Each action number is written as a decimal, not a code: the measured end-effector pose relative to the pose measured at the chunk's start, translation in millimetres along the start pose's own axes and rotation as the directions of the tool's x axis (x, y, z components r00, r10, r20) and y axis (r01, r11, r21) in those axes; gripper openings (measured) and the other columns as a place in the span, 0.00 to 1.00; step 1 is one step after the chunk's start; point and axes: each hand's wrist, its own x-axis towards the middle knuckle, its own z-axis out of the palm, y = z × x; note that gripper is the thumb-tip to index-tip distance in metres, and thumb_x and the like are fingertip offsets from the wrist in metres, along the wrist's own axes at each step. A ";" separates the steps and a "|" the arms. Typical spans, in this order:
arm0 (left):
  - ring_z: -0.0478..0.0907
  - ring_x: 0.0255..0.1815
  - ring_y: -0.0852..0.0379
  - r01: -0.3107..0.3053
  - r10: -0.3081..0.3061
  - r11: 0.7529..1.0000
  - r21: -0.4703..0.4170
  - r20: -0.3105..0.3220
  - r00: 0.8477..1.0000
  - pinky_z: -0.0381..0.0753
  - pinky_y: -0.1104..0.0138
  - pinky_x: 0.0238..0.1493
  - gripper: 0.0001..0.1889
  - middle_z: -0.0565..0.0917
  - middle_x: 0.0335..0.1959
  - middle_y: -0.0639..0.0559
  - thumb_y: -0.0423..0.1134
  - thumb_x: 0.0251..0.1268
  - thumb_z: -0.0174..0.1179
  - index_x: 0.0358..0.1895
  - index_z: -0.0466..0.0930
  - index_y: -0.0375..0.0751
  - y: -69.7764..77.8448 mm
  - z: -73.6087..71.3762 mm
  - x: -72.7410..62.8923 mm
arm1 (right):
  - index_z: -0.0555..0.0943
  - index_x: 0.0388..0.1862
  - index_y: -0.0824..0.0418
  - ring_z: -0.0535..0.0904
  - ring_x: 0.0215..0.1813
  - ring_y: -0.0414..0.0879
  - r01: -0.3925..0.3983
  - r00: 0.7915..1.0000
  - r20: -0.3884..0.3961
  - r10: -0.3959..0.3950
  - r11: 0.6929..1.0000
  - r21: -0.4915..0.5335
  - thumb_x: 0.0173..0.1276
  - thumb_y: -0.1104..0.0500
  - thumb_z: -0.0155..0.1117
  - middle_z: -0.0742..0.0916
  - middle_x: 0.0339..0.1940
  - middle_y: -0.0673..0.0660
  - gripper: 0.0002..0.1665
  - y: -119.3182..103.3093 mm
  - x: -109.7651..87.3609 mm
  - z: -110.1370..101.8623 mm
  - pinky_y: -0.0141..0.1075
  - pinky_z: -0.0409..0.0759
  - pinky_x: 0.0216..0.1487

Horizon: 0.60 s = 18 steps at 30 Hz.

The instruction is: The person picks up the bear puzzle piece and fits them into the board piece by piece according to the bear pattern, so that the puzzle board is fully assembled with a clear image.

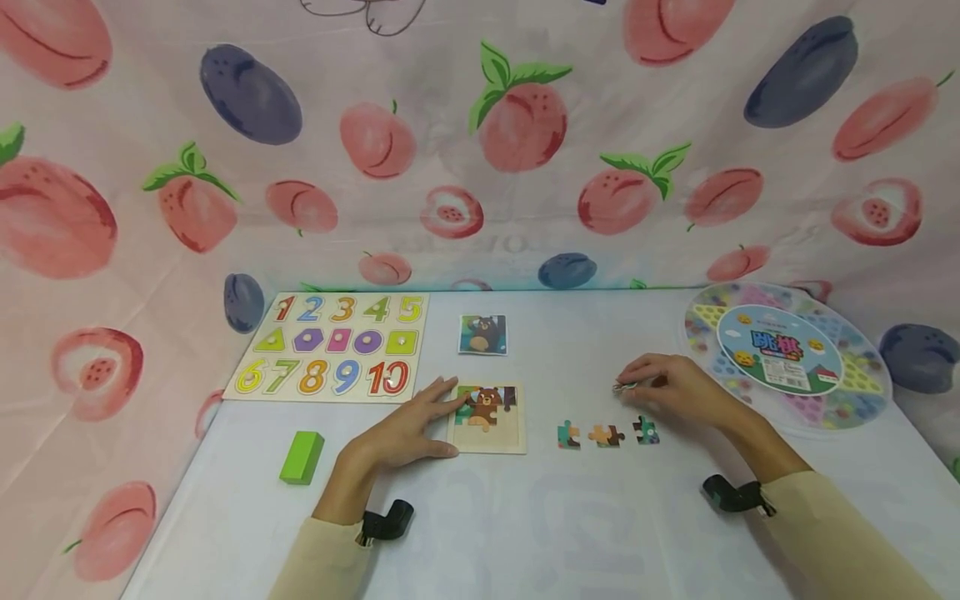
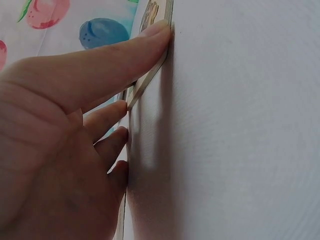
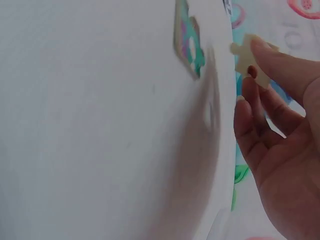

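My left hand [image 1: 405,429] rests at the left side of a wooden puzzle board [image 1: 504,443], fingers extended and the index fingertip over its upper left. In the left wrist view the thumb presses along the board's edge. A brown bear picture [image 1: 486,404] fills the upper part of the board; bare wood shows below. My right hand [image 1: 690,392] pinches a jigsaw piece [image 3: 245,55] between thumb and fingers, lifted above the table, its plain wooden side toward the right wrist camera. Three loose pieces, a teal-and-orange piece [image 1: 567,436], a brown piece [image 1: 606,436] and a green piece [image 1: 646,430], lie between the hands.
A small bear picture card [image 1: 483,335] lies behind the board. Back left is a number and shape board [image 1: 326,343]; a green block [image 1: 302,457] lies in front of it. A round game box [image 1: 780,350] occupies the back right. A fruit-patterned cloth [image 1: 525,200] hangs behind the table.
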 end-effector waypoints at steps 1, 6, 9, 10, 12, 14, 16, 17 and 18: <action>0.41 0.88 0.43 0.005 -0.005 1.000 -0.002 0.000 1.000 0.51 0.40 0.84 0.39 0.52 0.86 0.52 0.43 0.61 0.72 0.76 0.68 0.49 0.6 0.0 0.0 | 0.90 0.51 0.54 0.78 0.50 0.28 0.012 1.000 -0.004 -0.012 1.000 0.005 0.70 0.61 0.69 0.89 0.51 0.53 0.12 -1.5 1.2 -0.2 0.25 0.81 0.46; 0.41 0.88 0.44 0.010 -0.010 1.000 -0.004 -0.001 1.000 0.51 0.41 0.84 0.39 0.52 0.86 0.52 0.43 0.60 0.73 0.76 0.68 0.49 2.0 -0.1 -0.3 | 0.89 0.52 0.56 0.78 0.51 0.24 0.096 0.995 -0.034 -0.095 0.995 0.039 0.71 0.66 0.66 0.89 0.51 0.56 0.14 -8.4 7.9 1.3 0.25 0.83 0.46; 0.41 0.88 0.43 0.004 -0.004 1.000 0.002 0.000 1.000 0.52 0.41 0.84 0.39 0.52 0.86 0.52 0.43 0.61 0.72 0.76 0.67 0.49 1.9 -0.3 -0.6 | 0.89 0.53 0.58 0.78 0.52 0.22 0.144 0.989 -0.045 -0.141 0.986 0.078 0.71 0.68 0.64 0.90 0.52 0.58 0.15 -12.8 12.8 3.7 0.24 0.83 0.46; 0.41 0.88 0.43 0.001 -0.001 1.000 0.002 0.001 1.000 0.52 0.40 0.84 0.39 0.52 0.86 0.52 0.43 0.61 0.72 0.76 0.67 0.49 1.7 -0.4 -0.6 | 0.88 0.53 0.58 0.79 0.52 0.22 0.152 0.988 -0.041 -0.148 0.983 0.099 0.71 0.69 0.63 0.90 0.52 0.59 0.16 -14.4 14.7 4.5 0.24 0.83 0.47; 0.41 0.88 0.43 -0.001 0.001 1.000 0.003 0.003 1.000 0.51 0.40 0.84 0.39 0.51 0.86 0.51 0.43 0.62 0.71 0.77 0.67 0.48 1.4 -0.6 -0.8 | 0.88 0.53 0.58 0.81 0.53 0.23 0.152 0.988 -0.025 -0.150 0.978 0.142 0.72 0.69 0.62 0.91 0.52 0.60 0.16 -17.8 18.7 6.6 0.22 0.83 0.49; 0.40 0.88 0.43 -0.002 0.002 1.000 0.003 0.005 1.000 0.51 0.39 0.84 0.39 0.51 0.86 0.51 0.43 0.62 0.71 0.77 0.66 0.48 1.1 -0.8 -0.9 | 0.88 0.54 0.58 0.82 0.53 0.25 0.143 0.990 -0.008 -0.144 0.974 0.174 0.73 0.69 0.61 0.91 0.52 0.59 0.16 -21.4 22.9 9.5 0.22 0.83 0.50; 0.40 0.88 0.42 -0.003 0.003 1.000 0.001 0.006 1.000 0.51 0.39 0.84 0.39 0.51 0.86 0.51 0.43 0.63 0.71 0.77 0.66 0.48 0.6 -0.8 -0.8 | 0.88 0.54 0.57 0.83 0.51 0.27 0.127 0.991 0.007 -0.130 0.974 0.187 0.73 0.69 0.61 0.91 0.51 0.59 0.16 -24.6 26.8 13.1 0.24 0.83 0.48; 0.40 0.88 0.42 -0.003 0.003 1.000 0.001 0.007 1.000 0.51 0.39 0.84 0.39 0.51 0.86 0.51 0.43 0.63 0.71 0.77 0.66 0.48 0.5 -0.8 -0.8 | 0.88 0.54 0.57 0.83 0.51 0.28 0.119 0.992 0.011 -0.123 0.976 0.185 0.72 0.69 0.61 0.91 0.51 0.59 0.17 -26.3 28.5 15.0 0.25 0.83 0.47; 0.40 0.88 0.42 -0.003 0.003 1.000 0.000 0.007 1.000 0.50 0.39 0.84 0.39 0.51 0.86 0.51 0.43 0.63 0.71 0.77 0.66 0.48 0.4 -0.7 -0.8 | 0.88 0.54 0.56 0.83 0.51 0.28 0.108 0.994 0.015 -0.112 0.978 0.178 0.72 0.69 0.62 0.91 0.52 0.58 0.17 -28.1 30.1 16.8 0.26 0.83 0.46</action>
